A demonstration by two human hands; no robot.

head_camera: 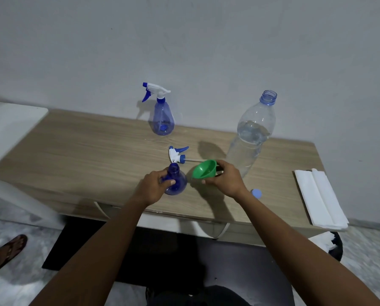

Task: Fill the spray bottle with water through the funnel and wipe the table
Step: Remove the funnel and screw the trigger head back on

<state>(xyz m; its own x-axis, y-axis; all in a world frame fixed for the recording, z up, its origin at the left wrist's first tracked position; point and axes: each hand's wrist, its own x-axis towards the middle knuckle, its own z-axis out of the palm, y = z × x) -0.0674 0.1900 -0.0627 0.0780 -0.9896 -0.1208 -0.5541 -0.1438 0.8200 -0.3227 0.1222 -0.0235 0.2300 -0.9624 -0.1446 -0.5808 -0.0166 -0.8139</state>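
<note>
Bottle (175, 181) gripped by left hand (154, 187) | funnel (204, 169) pinched in right hand (225, 178), just beside

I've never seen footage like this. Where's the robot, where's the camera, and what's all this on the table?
There is no robot here: a person works with bare hands. The one picture comes from a camera worn on the head, looking forward and down, so both arms reach in from below. The left hand grips an open spray bottle standing on the wooden table; a detached spray head lies just behind it. The right hand holds a green funnel beside the bottle's neck, not yet in it. Also on the table: a large uncapped water bottle, partly full, a blue cap, a second spray bottle with its head on, and a folded white wipe at the right end.
</note>
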